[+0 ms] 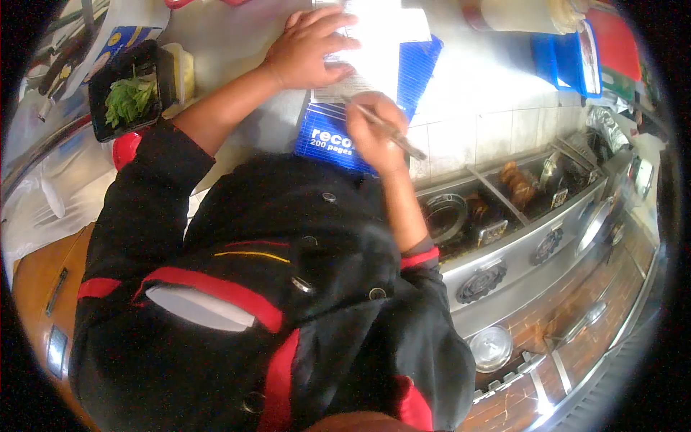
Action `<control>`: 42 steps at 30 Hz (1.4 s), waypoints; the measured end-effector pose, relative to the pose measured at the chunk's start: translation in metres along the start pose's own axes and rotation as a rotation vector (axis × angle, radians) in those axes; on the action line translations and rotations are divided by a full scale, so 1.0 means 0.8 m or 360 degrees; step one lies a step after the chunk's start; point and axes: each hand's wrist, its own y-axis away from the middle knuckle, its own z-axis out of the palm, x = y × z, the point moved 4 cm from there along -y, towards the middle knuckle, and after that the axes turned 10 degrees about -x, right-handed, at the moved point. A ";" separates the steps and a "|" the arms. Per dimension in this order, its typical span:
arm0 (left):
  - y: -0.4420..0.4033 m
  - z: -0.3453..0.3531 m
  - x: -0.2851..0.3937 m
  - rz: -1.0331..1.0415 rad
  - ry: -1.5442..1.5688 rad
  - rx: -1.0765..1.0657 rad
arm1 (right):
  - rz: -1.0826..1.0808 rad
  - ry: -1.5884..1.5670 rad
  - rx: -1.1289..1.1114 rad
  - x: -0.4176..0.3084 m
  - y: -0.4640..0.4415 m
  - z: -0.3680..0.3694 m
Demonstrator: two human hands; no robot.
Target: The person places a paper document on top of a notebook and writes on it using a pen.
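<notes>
My right hand (378, 133) is closed around a pen (394, 132), its tip slanting toward a white printed sheet (374, 54). Glare washes out much of the sheet's writing. Lying flat on that sheet, my left hand (313, 47) has its fingers stretched out. Under the paper is a blue record book (327, 137) marked "200 pages", resting on the pale counter near my body. Whether the pen tip touches the paper, I cannot tell.
To the left stands a black container (133, 93) with green leaves (131, 101) in it. Blue trays (568, 65) are at upper right. On the right, a metal fryer-like unit (504, 216) holds browned food (517, 183). A metal lid (491, 348) is lower down.
</notes>
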 end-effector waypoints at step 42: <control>-0.011 0.005 0.004 0.0136 0.0097 -0.0185 | -0.0190 0.0095 -0.0166 0.019 -0.005 0.011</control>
